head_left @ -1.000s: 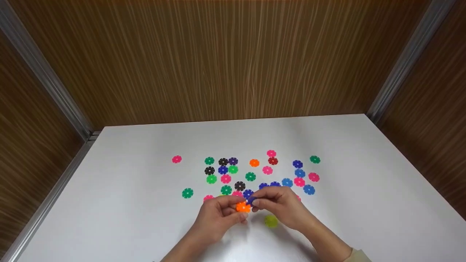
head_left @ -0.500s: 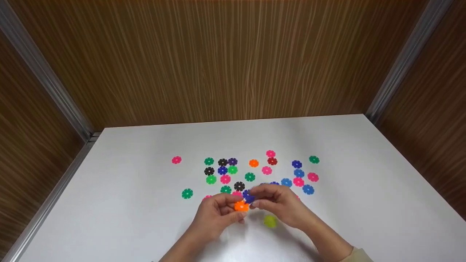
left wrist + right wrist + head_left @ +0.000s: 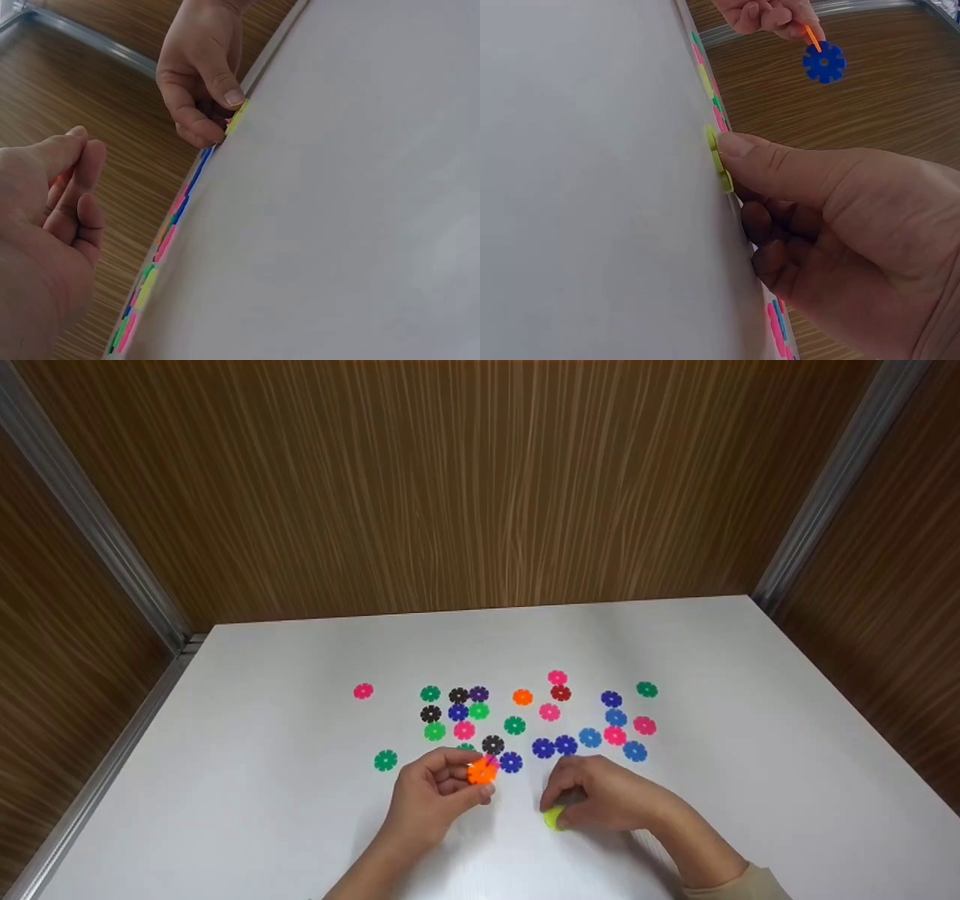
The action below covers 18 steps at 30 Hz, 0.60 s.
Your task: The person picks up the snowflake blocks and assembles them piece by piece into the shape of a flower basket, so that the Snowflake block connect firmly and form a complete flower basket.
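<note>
My left hand (image 3: 431, 791) pinches an orange notched building disc (image 3: 482, 771) above the table. A blue notched disc (image 3: 824, 62) is slotted into the orange one at an angle, as the right wrist view shows; from the head it appears nearly edge-on. My right hand (image 3: 611, 795) is low over the table's near part, thumb and fingertips pinching a yellow-green notched disc (image 3: 553, 817). In the right wrist view the thumb covers part of that yellow-green disc (image 3: 718, 161). The left wrist view shows it tilted between thumb and fingers.
Many loose notched discs lie flat on the white table (image 3: 225, 810) beyond the hands, among them a dark blue disc (image 3: 511, 763), a black disc (image 3: 493, 745) and a green disc (image 3: 385, 760). Wood-patterned panels (image 3: 480, 487) stand behind and at both sides.
My right hand has let go of the blue disc and moved down to the yellow-green disc. My left hand has shifted slightly left, carrying the joined orange and blue discs.
</note>
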Motion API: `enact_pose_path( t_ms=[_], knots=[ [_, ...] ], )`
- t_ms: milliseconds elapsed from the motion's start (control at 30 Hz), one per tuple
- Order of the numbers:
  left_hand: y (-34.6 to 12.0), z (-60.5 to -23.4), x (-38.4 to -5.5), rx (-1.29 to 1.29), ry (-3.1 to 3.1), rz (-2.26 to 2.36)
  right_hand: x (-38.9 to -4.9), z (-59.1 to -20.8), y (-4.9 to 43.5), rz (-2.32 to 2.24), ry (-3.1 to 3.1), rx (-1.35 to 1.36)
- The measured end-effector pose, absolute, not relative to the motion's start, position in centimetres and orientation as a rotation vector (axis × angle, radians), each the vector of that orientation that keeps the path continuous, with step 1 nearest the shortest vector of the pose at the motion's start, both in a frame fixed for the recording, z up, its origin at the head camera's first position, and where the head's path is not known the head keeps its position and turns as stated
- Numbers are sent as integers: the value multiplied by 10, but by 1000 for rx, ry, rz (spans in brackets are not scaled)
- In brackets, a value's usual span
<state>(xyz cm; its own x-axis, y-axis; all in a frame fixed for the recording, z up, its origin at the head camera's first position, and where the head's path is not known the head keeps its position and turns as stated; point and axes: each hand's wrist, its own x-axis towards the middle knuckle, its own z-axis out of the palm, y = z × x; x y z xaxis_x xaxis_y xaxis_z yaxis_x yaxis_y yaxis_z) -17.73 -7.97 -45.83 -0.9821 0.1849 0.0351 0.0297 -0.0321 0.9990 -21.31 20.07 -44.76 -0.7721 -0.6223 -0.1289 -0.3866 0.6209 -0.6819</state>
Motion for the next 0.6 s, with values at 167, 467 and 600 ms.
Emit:
enact_pose_path(
  t_ms=[167,467,600],
  knots=[
    [-80,-459,-178,240,2100,2179,-212,-448,201,-924,2468,-816],
    [-79,-456,-176,193,2114,2148,-213,-446,208,-939,2418,-792],
    [-77,-455,-176,175,2114,2150,-211,-446,206,-926,2432,-764]
  ],
)
